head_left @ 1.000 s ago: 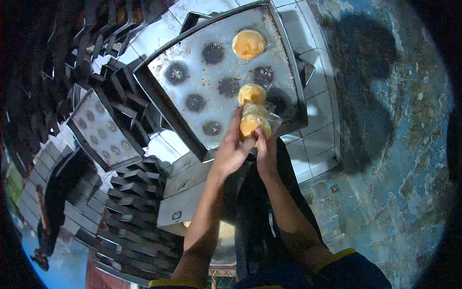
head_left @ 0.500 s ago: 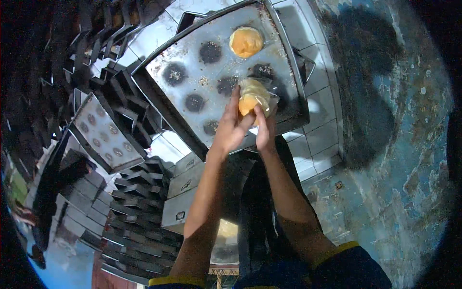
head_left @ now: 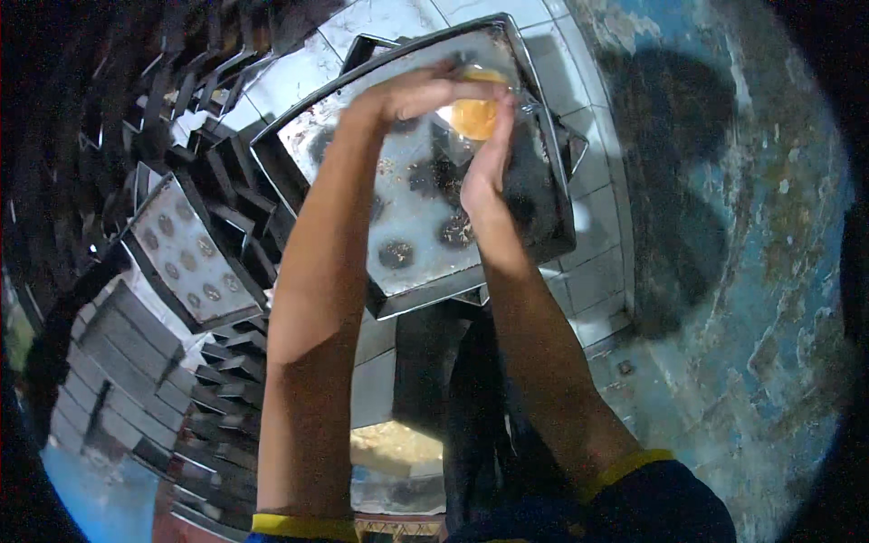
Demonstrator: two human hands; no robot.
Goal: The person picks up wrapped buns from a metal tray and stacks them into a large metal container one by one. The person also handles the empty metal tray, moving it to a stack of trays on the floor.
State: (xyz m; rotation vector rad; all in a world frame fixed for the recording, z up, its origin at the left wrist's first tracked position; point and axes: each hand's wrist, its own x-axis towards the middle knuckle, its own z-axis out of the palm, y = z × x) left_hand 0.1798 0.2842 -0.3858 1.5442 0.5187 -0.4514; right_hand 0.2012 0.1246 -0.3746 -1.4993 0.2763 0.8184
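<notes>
Golden round buns (head_left: 472, 119) are between my two hands over the far right part of a worn metal baking tray (head_left: 415, 213). Clear plastic (head_left: 528, 106) shows around them. My left hand (head_left: 421, 98) reaches in from the left, fingers stretched across the top of the buns and curled around a second bun surface (head_left: 487, 76) behind. My right hand (head_left: 490, 154) stands upright along their right side, fingertips pressing on the plastic-wrapped bun. Part of the buns is hidden by my fingers. Dark round baked marks and crumbs cover the tray.
A smaller-looking tray (head_left: 190, 262) with round marks lies to the left. Stacked dark metal pans (head_left: 217, 380) fill the left side. White tiles (head_left: 588, 222) and a peeling blue-green wall (head_left: 724, 362) are on the right.
Both hands have moved away from me with the bagged buns, toward the tray's far right. The bun that lay there alone is now mostly covered by my left hand.
</notes>
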